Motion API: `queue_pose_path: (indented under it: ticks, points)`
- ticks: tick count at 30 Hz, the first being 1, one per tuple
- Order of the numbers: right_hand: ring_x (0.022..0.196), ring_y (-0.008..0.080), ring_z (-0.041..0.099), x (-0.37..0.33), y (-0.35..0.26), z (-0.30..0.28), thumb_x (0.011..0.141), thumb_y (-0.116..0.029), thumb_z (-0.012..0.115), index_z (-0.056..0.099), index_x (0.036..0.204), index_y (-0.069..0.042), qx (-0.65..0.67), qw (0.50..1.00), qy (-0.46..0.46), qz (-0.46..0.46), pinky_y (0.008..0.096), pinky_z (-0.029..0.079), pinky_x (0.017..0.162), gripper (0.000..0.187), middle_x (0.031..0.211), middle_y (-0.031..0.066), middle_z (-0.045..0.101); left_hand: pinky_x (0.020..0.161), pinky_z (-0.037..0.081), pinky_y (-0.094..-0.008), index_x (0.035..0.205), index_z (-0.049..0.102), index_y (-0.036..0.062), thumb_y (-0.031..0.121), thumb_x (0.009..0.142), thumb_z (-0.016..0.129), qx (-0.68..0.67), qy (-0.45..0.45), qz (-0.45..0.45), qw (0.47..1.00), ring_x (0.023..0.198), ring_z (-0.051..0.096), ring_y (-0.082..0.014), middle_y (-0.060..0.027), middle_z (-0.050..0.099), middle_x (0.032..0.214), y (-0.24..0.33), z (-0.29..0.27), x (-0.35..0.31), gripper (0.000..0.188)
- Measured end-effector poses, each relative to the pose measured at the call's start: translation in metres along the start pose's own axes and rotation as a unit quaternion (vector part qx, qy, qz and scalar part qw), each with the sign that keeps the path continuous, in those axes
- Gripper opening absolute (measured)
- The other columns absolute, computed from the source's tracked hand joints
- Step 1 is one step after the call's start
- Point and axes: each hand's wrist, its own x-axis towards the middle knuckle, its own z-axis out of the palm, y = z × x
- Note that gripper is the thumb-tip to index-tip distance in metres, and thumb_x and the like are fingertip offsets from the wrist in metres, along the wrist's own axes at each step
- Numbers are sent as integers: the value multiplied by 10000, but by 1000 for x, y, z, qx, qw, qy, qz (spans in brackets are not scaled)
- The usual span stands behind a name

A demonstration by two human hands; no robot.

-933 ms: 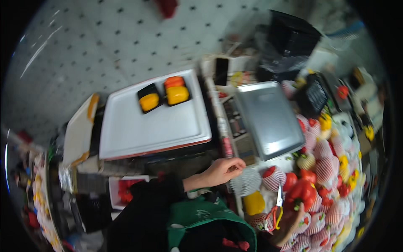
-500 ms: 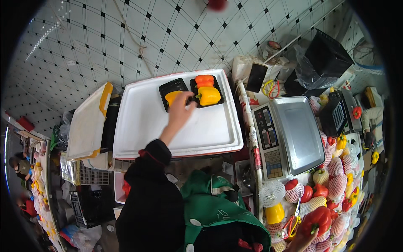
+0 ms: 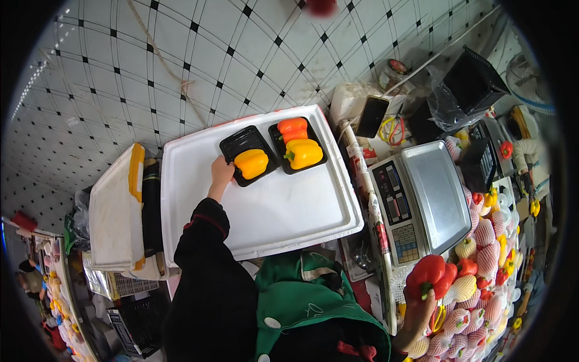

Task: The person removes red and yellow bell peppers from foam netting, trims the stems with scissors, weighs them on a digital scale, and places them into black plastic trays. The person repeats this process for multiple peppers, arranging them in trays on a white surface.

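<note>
My left hand [image 3: 221, 175] is closed at the left edge of a black plastic tray [image 3: 240, 140], its fingertips partly hidden. In that tray lies a yellow bell pepper [image 3: 252, 163]; its upper part is bare. Beside it, a second black tray [image 3: 310, 163] holds an orange bell pepper [image 3: 292, 129] and a yellow bell pepper [image 3: 303, 154]. Both trays rest on a large white foam lid [image 3: 271, 211]. At the lower right, my right hand [image 3: 417, 312] grips a red bell pepper [image 3: 429, 275] from below, its green stem toward me.
A weighing scale [image 3: 435, 196] stands right of the foam lid, with a phone [image 3: 372, 116] and scissors [image 3: 393, 131] behind it. Net-wrapped produce [image 3: 482, 265] is heaped on the right. Another foam lid [image 3: 117, 208] leans at the left, above a black crate [image 3: 142, 326].
My left hand has moved from over the yellow pepper to the left tray's edge, uncovering the pepper. My right hand has raised the red pepper up and leftward. The view has shifted slightly.
</note>
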Motion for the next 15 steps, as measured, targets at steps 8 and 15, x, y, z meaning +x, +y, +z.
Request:
queue_pose_path:
  ticks: [8,15]
  points:
    - [1193,299,530,4,13,23,888,-305,626,248,1460,-120,-2,1000,-10,26,444,519,888,710,1367,126,459,384,427,-275,781,557,-28,86,838,600,-257,-50,-39,964,414,536,-144,-73,580,619,6,-26,-17,135]
    - [1256,312,463,8,20,34,825,-325,702,219,1467,-116,17,999,-15,46,522,475,934,831,1400,126,407,388,420,-261,846,603,-26,102,856,575,-306,-53,-18,950,423,517,-119,-37,564,620,-11,-40,-22,131]
